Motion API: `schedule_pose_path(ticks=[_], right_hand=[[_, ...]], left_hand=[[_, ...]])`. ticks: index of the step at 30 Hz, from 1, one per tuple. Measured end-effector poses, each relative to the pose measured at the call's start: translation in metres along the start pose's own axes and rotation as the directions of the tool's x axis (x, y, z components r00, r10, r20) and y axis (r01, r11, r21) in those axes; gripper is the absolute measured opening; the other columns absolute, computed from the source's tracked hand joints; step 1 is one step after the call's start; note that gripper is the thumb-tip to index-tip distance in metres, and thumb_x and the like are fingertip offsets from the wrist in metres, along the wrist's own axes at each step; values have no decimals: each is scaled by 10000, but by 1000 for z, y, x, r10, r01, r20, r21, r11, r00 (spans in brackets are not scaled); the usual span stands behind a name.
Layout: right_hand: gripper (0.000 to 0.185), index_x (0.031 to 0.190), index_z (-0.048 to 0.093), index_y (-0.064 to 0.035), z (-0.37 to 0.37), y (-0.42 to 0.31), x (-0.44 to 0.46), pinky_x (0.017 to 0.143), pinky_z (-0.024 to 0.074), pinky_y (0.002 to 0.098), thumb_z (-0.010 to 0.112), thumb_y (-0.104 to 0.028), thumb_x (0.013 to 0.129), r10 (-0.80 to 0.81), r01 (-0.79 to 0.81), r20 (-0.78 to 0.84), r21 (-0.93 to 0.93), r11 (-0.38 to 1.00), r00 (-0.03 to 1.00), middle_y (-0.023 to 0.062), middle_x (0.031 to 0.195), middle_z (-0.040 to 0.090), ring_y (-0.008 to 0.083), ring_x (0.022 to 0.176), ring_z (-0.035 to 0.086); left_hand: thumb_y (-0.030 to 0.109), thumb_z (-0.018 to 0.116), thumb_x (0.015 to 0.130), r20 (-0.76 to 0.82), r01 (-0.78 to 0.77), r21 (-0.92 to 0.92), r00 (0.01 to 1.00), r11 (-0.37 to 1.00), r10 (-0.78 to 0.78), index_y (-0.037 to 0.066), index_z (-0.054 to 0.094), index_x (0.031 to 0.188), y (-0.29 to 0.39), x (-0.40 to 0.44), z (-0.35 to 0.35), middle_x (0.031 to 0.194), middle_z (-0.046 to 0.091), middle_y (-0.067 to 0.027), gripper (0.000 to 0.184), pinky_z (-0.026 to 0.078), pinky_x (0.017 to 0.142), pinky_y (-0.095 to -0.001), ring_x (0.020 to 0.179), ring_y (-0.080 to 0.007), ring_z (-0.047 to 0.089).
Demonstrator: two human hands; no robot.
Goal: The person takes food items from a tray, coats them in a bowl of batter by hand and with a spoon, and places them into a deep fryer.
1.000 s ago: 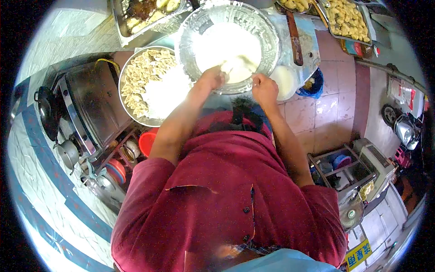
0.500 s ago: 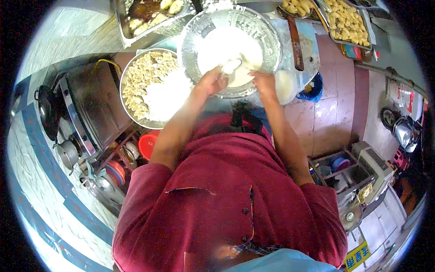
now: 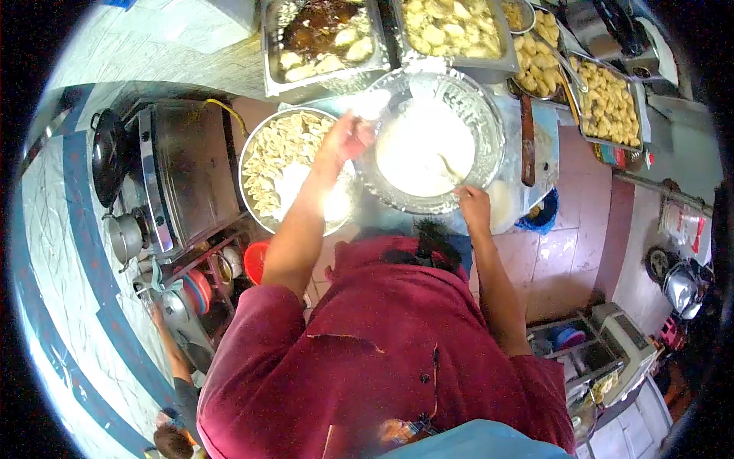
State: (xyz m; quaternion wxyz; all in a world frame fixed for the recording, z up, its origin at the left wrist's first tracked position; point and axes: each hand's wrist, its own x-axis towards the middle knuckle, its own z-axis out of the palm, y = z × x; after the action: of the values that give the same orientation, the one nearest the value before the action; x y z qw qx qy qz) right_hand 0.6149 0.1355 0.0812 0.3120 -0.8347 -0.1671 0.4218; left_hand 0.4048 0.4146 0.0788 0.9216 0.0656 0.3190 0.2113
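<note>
A large metal bowl (image 3: pixel 489 145) holds white batter (image 3: pixel 424 149), partly washed out by glare. My left hand (image 3: pixel 348 138) is at the bowl's left rim, fingers curled by a bright white thing (image 3: pixel 371 105) too overexposed to identify. At the lower right rim, my right hand (image 3: pixel 472 205) grips a thin utensil (image 3: pixel 449 170) whose far end rests in the batter. Left of the bowl, under my left forearm, is a round tray (image 3: pixel 246 183) with pale pieces (image 3: pixel 287 145) and a glaring white patch.
Two fryer trays, one with dark oil (image 3: pixel 321 34) and one with yellow pieces (image 3: pixel 451 27), stand beyond the bowl. A brown-handled tool (image 3: pixel 527 141) lies to its right, near a blue-lined bin (image 3: pixel 541 210). Another person's arm (image 3: pixel 172 344) shows at lower left.
My left hand has moved from over the batter to the left rim, farther from my right hand. The view has shifted, showing more of the fryer, and another person has appeared at lower left.
</note>
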Motion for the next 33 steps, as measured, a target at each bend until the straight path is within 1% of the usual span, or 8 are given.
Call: schedule_pose_path(ticks=[7,13,14,15,21,27,31,33], right_hand=[[201,859,707,-36,-4,26,0,531,402,332,579,-189,834,-119,118,-69,-28,993,990,107,583,583,183,521,522],[214,876,707,-37,-8,40,-8,535,410,332,557,-185,841,-194,191,-87,-31,981,977,86,569,560,172,523,519],[215,863,702,-31,-9,42,-9,535,407,337,556,-187,842,-207,204,-103,-42,978,973,84,565,550,169,525,515],[216,850,697,-24,-10,40,-11,535,405,341,556,-188,842,-219,214,-117,-54,975,969,81,561,539,166,527,510],[218,821,673,-3,-18,46,-11,525,386,302,541,-172,857,-153,147,-115,-58,987,982,47,573,519,139,538,483],[212,861,695,-23,-4,33,7,520,385,274,522,-145,845,-293,282,-48,-162,946,955,33,578,529,117,544,482],[246,870,691,-11,-1,3,13,647,459,332,517,-184,850,-286,283,26,-254,925,958,151,699,640,222,644,600],[242,880,698,-15,1,-16,4,605,434,296,512,-168,849,-212,215,34,-175,961,977,113,646,620,162,589,548]], left_hand=[[171,500,941,-139,-252,528,916,811,376,122,526,956,178,27,29,738,490,-1,58,362,461,-236,553,-100,429],[222,537,907,-213,-140,747,876,650,433,144,554,928,251,110,14,695,495,7,83,408,481,-242,570,-102,476],[227,558,891,-141,-106,868,885,486,444,148,571,939,258,121,8,715,519,2,94,427,491,-247,593,-103,504],[268,571,893,-272,-46,852,812,521,517,130,584,978,256,134,18,776,563,-14,163,448,507,-253,640,-112,540],[327,507,918,206,-1,966,613,-260,763,-43,624,900,263,97,42,653,661,-135,389,514,593,-352,588,-224,642],[353,507,944,85,-176,984,516,8,853,2,625,1050,214,-53,15,694,614,-50,386,416,506,-264,557,-104,523],[371,531,931,-190,-33,974,428,225,884,25,646,1083,147,-139,-50,770,651,-53,395,437,535,-249,584,-90,530],[356,576,900,-83,179,984,377,15,922,6,643,1085,121,-166,-128,804,660,-78,402,484,618,-281,672,-116,595]])
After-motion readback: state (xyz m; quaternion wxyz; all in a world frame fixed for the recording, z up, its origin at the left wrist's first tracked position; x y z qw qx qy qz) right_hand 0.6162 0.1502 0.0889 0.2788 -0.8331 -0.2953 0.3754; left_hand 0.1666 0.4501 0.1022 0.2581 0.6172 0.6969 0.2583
